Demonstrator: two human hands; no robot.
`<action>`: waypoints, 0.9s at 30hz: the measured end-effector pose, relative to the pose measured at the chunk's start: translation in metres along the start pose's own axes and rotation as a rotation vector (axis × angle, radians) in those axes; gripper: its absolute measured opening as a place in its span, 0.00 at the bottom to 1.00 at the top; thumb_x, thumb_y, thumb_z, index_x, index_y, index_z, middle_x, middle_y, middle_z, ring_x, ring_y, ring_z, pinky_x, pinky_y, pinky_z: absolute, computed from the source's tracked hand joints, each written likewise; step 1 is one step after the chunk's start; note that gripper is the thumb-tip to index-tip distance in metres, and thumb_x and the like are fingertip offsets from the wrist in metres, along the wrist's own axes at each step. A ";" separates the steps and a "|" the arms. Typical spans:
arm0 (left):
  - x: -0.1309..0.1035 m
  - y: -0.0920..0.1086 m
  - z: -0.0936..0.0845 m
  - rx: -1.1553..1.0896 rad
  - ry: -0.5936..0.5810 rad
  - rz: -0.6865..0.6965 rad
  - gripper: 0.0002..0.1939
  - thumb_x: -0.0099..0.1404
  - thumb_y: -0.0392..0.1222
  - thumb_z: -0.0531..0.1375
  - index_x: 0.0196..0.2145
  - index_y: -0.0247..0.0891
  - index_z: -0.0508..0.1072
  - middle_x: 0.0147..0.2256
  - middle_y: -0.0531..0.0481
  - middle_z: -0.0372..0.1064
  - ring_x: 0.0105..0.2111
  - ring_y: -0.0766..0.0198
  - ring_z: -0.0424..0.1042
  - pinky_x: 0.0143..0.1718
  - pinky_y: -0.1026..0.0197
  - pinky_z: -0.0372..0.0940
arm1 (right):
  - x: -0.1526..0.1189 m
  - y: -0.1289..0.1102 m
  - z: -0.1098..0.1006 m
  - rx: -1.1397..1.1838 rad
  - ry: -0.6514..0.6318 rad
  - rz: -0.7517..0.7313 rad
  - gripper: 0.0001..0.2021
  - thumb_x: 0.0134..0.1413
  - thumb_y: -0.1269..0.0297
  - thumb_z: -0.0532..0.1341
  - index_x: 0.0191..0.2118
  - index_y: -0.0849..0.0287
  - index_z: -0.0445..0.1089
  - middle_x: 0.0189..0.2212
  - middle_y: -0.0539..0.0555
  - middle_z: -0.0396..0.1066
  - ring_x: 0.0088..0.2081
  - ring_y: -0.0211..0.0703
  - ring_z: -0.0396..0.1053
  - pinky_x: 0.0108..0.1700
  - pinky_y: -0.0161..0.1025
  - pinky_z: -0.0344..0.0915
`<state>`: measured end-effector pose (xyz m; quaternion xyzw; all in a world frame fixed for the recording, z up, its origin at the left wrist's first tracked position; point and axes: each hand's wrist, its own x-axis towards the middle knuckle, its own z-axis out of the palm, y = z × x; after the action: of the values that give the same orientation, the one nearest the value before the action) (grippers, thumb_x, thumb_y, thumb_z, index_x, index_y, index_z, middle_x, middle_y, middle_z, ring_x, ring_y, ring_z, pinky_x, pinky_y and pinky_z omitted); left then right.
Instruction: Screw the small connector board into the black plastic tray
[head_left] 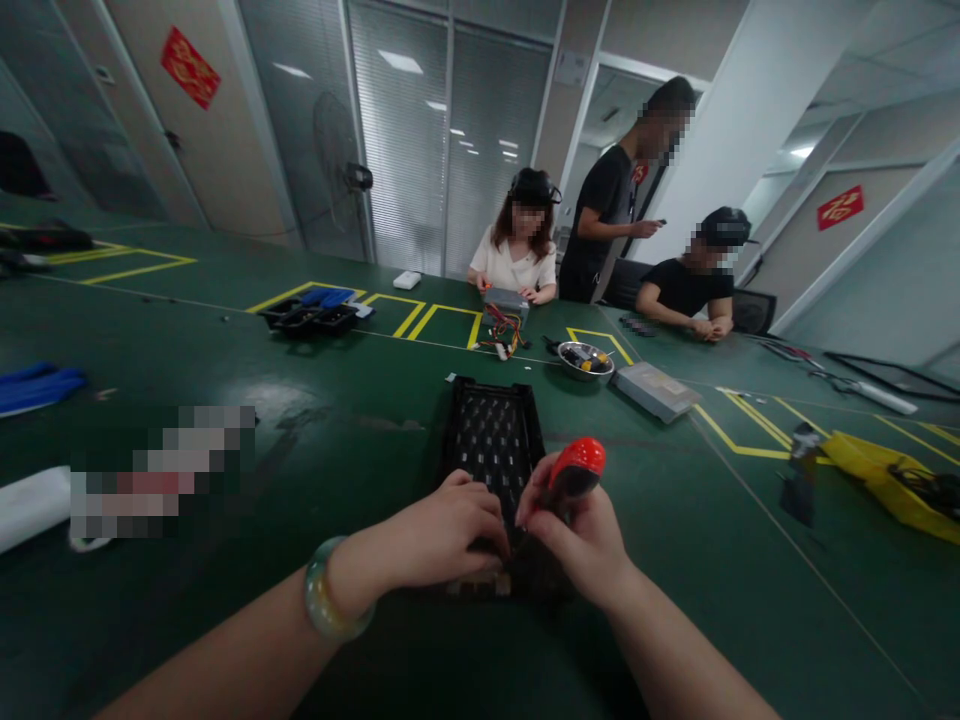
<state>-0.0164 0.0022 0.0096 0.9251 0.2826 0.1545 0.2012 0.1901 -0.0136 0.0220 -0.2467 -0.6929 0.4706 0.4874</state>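
Note:
A black plastic panel (491, 430) with rows of small slots lies lengthwise on the green table in front of me. My right hand (574, 535) grips a screwdriver (581, 468) by its red and black handle, over the panel's near right side. Its shaft and tip are mostly hidden by my fingers. My left hand (450, 530), a bangle (334, 590) on its wrist, is curled onto the near part of the panel close to my right hand. The left fingertips are partly hidden.
Beyond the panel stand a metal bowl (585, 362) of small parts and a flat grey metal cover (656, 390). A co-worker (521, 235) handles a grey power supply (506, 308) with loose cables. Black trays (311, 312) are at left, a yellow bag (892, 485) at right.

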 end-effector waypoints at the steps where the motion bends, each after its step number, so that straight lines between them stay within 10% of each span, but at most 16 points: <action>1: 0.000 0.000 0.000 0.003 -0.004 -0.005 0.04 0.64 0.42 0.65 0.38 0.47 0.79 0.38 0.56 0.74 0.43 0.62 0.69 0.49 0.56 0.48 | -0.002 0.000 -0.001 0.027 -0.012 -0.009 0.13 0.61 0.56 0.63 0.47 0.54 0.64 0.31 0.50 0.71 0.31 0.40 0.68 0.35 0.38 0.65; 18: -0.001 -0.001 0.000 0.029 -0.012 0.001 0.05 0.64 0.43 0.66 0.39 0.48 0.79 0.37 0.57 0.74 0.43 0.63 0.69 0.49 0.57 0.48 | 0.002 -0.001 0.000 0.017 0.097 0.021 0.14 0.54 0.65 0.69 0.40 0.55 0.62 0.27 0.47 0.73 0.27 0.38 0.71 0.30 0.34 0.67; 27: 0.000 -0.002 -0.004 0.060 -0.023 0.040 0.06 0.67 0.47 0.63 0.40 0.51 0.81 0.37 0.56 0.73 0.41 0.65 0.69 0.49 0.57 0.48 | 0.012 -0.002 -0.009 -0.028 0.508 -0.146 0.08 0.62 0.60 0.63 0.38 0.55 0.63 0.21 0.45 0.68 0.23 0.36 0.69 0.27 0.35 0.65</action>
<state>-0.0188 0.0051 0.0122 0.9378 0.2663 0.1392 0.1737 0.1937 -0.0008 0.0299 -0.3130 -0.5709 0.3476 0.6747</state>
